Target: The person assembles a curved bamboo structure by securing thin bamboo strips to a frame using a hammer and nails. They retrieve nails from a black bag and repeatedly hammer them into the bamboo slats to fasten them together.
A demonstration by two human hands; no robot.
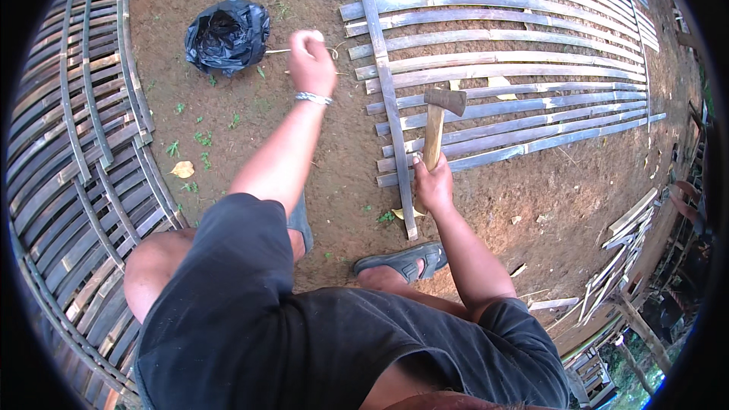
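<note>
Bare soil lane [345, 175] passable between left slatted panel [91, 205] and right bamboo frame [493, 34]; left forearm [277, 152] crosses above. Black plastic bag [247, 45] obstructs far left. Axe [434, 133] blocks frame's near slats.

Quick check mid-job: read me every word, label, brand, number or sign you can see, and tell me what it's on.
None can be read.
Hatchet: no legible marking.
Black plastic bag: no legible print.
Bamboo slats: no legible writing.
Sandal: any marking is too small to read.
</note>
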